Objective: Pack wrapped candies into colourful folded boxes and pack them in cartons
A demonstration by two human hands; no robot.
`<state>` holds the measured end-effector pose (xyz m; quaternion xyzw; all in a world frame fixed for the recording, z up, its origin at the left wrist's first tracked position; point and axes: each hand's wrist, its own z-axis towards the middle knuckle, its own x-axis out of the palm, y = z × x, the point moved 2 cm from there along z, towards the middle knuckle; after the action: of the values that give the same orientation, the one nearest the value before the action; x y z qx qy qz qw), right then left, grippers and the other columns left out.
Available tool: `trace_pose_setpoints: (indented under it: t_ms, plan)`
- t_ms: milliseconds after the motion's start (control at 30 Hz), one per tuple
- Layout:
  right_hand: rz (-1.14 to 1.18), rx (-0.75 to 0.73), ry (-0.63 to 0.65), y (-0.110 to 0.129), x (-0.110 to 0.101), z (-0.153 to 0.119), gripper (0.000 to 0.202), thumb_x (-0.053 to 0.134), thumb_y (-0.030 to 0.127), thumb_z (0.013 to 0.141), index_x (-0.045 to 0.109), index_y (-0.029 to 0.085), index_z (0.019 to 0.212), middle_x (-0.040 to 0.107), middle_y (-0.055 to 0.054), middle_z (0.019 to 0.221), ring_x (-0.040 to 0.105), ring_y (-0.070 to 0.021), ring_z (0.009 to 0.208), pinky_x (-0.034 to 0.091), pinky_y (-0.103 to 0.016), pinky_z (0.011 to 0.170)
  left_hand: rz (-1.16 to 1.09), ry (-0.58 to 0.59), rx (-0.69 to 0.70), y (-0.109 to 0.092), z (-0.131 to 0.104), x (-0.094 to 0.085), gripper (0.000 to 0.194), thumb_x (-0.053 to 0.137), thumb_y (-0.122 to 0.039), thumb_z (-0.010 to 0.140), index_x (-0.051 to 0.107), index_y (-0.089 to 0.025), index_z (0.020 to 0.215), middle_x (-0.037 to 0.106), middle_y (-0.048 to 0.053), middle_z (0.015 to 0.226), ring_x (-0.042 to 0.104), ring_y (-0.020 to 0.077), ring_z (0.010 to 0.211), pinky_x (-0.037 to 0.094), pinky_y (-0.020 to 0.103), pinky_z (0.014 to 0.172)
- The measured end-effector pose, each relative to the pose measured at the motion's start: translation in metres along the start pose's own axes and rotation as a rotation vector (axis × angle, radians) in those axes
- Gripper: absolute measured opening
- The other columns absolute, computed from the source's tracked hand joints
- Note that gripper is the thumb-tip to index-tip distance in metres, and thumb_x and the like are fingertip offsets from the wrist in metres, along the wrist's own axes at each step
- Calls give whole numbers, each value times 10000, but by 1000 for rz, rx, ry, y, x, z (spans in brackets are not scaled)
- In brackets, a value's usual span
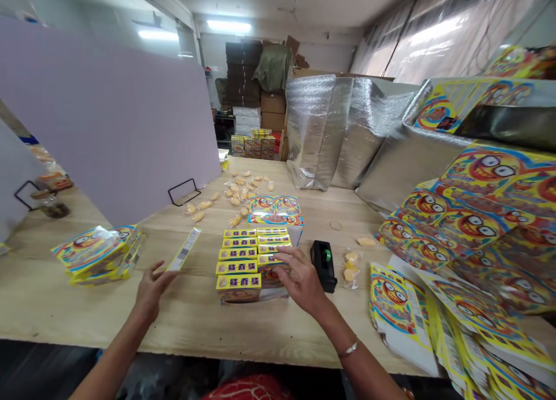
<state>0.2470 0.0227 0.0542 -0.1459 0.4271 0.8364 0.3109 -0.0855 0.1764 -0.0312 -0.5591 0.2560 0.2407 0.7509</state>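
My left hand pinches the lower end of a narrow yellow-and-white box that shows a barcode side and leans to the right above the table. My right hand, fingers stretched out and apart, rests at the front of the right-hand row of small boxes. Its fingertips touch the top of a box there; the palm hides part of that row. Beside it, the left-hand row of small yellow boxes stands in a line. Behind both rows is a larger printed display box with its lid raised.
Wrapped yellow pieces lie scattered at the back. A black tape dispenser is right of my right hand, with more wrapped pieces beyond. Printed cartons are stacked left; flat cartons pile up right. A wire-footed partition stands left.
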Motion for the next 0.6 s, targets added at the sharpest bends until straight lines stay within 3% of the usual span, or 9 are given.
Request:
trace_pose_setpoints:
  t_ms: [67, 133, 200, 267, 367, 500, 600]
  plan:
    - [270, 146, 26, 15, 3, 6, 430, 567, 371, 910, 489, 235, 1310, 585, -126, 1251, 588, -238, 1122, 519, -412, 912, -27, -93, 1, -32, -25, -13, 744, 521, -561, 767, 262, -219, 1375, 490, 120, 1268, 575, 337, 1081, 540, 495, 845]
    - [526, 261, 80, 29, 6, 15, 693, 588, 517, 867, 308, 236, 1436, 539, -150, 1314, 614, -244, 1100, 553, -384, 856, 16, -194, 271, -78, -51, -21, 823, 661, -516, 678, 311, -260, 1377, 396, 114, 1388, 436, 375, 1257, 414, 540, 1038]
    - [631, 323, 109, 35, 4, 24, 786, 611, 567, 829, 268, 237, 1455, 533, -145, 1327, 625, -244, 1088, 560, -371, 850, 98, -97, 553, -122, -70, -19, 815, 721, -447, 638, 363, -324, 1360, 333, 91, 1444, 375, 395, 1303, 360, 558, 1076]
    - [599, 343, 79, 30, -6, 29, 712, 656, 517, 814, 375, 237, 1405, 574, -112, 1289, 623, -235, 1090, 547, -362, 885, 96, 22, 706, -148, -74, -12, 876, 734, -447, 655, 308, -354, 1414, 295, 94, 1476, 361, 393, 1316, 367, 551, 1069]
    - [531, 308, 49, 2, -31, 22, 614, 736, 424, 766, 514, 237, 1307, 602, -82, 1275, 603, -233, 1125, 520, -368, 939, 11, 191, 690, -146, -53, 7, 882, 644, -510, 773, 177, -315, 1496, 251, 111, 1533, 292, 365, 1377, 330, 543, 1098]
    - [507, 345, 144, -42, -52, -6, 616, 773, 396, 730, 558, 249, 1288, 622, -74, 1261, 617, -227, 1108, 533, -372, 916, -7, 371, 572, -110, -16, 37, 541, 492, -476, 899, 435, -291, 1404, 307, 90, 1539, 285, 333, 1399, 277, 545, 1129]
    - [490, 341, 223, -59, -50, -22, 525, 755, 399, 753, 610, 249, 1235, 663, -65, 1192, 646, -213, 1050, 546, -361, 883, -57, 433, 527, -93, -5, 48, 495, 497, -468, 906, 490, -293, 1369, 308, 69, 1549, 293, 303, 1407, 300, 501, 1136]
